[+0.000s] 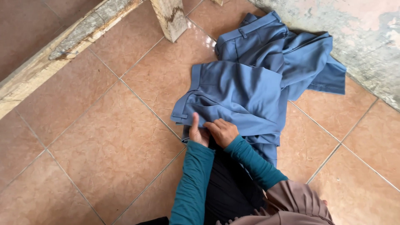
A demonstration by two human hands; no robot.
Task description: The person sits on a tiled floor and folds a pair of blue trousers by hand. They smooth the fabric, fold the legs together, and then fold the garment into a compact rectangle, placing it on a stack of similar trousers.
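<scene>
While both hands pinch the near edge of the blue trousers (237, 93) on the tiled floor (104, 137), left hand (198, 132) and right hand (223, 132) side by side, the loose folds could slip and bunch, since the cloth lies rumpled toward the wall (366, 37).

A wooden post (170, 16) stands on the brown tiled floor (104, 146) beside a weathered wall (366, 37).
</scene>
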